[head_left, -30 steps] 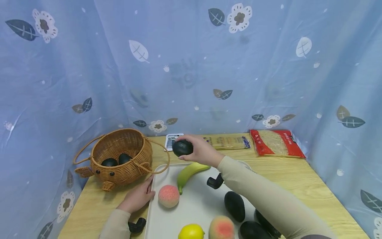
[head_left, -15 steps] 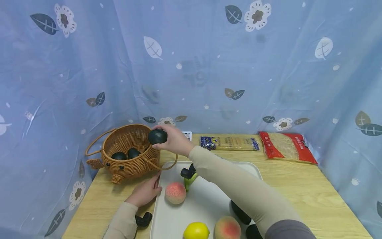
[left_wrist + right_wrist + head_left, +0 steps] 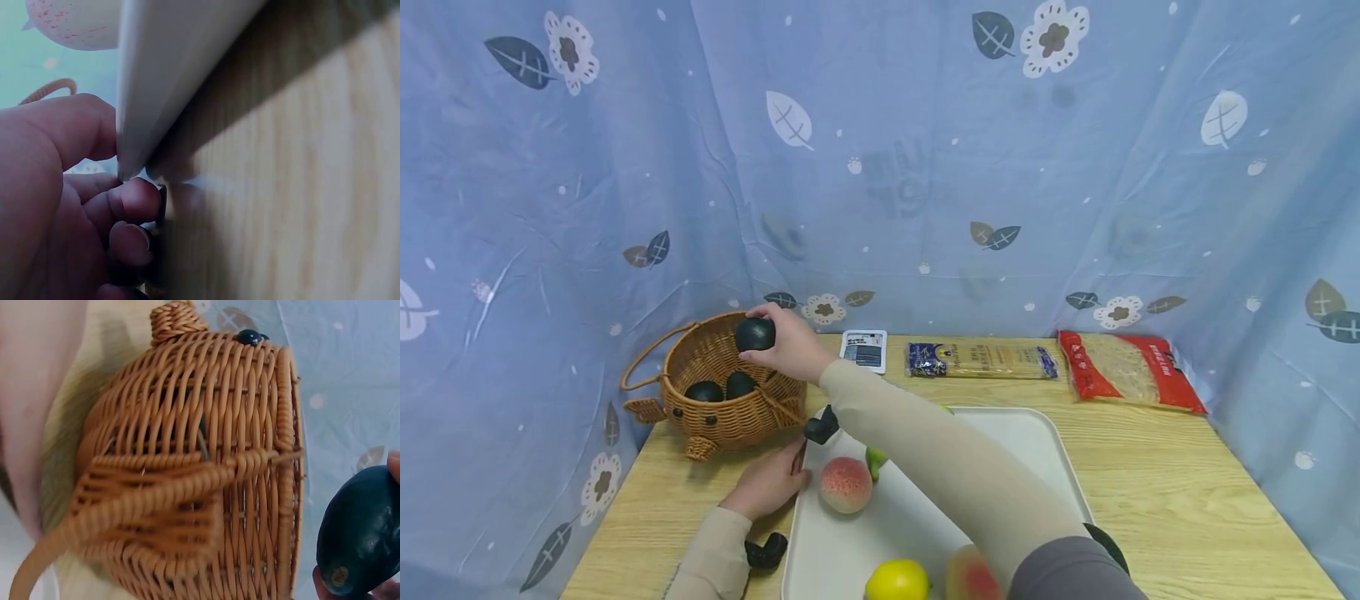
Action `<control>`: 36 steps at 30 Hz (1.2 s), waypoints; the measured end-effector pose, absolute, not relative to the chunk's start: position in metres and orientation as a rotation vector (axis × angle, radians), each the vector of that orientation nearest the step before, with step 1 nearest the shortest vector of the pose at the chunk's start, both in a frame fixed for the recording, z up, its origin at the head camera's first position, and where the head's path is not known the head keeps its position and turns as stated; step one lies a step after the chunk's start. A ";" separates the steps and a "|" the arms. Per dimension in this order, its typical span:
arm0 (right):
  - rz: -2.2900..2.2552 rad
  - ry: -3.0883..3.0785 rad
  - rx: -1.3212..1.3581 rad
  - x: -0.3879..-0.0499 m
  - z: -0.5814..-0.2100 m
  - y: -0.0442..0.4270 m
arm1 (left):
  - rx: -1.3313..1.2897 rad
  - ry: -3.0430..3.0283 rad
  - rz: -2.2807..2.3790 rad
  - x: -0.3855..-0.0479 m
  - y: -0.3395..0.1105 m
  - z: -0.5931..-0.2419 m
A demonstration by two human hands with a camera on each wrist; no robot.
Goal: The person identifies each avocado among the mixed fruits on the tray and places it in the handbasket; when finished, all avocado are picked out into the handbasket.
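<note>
My right hand point(image 3: 792, 346) holds a dark green avocado point(image 3: 755, 334) between thumb and fingers, over the right side of a wicker basket point(image 3: 737, 427) with an animal face. Inside the basket lie two more dark avocados point(image 3: 704, 392). In the right wrist view the avocado point(image 3: 359, 534) shows a pale stem scar, and the basket's woven side point(image 3: 250, 537) stands beside it. My left hand point(image 3: 766, 483) is at the left edge of a white tray point(image 3: 1015, 454). The left wrist view has its thumb against the tray rim point(image 3: 147, 81) and its fingertips curled at the underside.
On the tray are a pinkish peach point(image 3: 846, 485), a mostly hidden banana point(image 3: 876, 461), a lemon point(image 3: 897, 581) and another peach point(image 3: 973, 575). A dark object point(image 3: 1107, 546) peeks past my right sleeve. Behind lie a white card point(image 3: 864, 350), a noodle packet point(image 3: 985, 360) and a red bag point(image 3: 1131, 371).
My right hand has carried the avocado leftward from above the tray's far edge to over the basket. The left hand has stayed at the tray edge. The head view has turned slightly left.
</note>
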State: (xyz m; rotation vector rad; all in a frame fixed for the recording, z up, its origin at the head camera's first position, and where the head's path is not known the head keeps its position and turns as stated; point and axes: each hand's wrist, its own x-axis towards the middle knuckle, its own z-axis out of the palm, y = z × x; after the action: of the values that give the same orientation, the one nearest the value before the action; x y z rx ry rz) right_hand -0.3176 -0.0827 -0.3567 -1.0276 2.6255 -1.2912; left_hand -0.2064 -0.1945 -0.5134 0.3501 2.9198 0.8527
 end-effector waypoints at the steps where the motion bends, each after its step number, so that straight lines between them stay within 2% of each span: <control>1: -1.294 2.630 -1.011 -0.318 -0.358 -0.085 | 0.354 2.923 0.847 -0.207 -0.194 -0.514; 17: -1.245 2.681 -0.837 -0.321 -0.368 -0.095 | 0.320 2.861 0.901 -0.202 -0.182 -0.510; 27: -1.483 2.570 -0.889 -0.320 -0.350 -0.064 | 0.305 2.898 0.877 -0.203 -0.188 -0.509; 36: -1.446 2.511 -0.966 -0.295 -0.346 -0.017 | 0.318 2.859 0.927 -0.205 -0.195 -0.511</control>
State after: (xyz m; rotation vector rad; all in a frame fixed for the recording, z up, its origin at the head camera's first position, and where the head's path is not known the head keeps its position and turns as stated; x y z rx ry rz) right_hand -0.2954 -0.0166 -0.3462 -0.9662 2.5107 -1.4460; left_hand -0.2051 -0.1950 -0.5112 0.3178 2.8588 0.9269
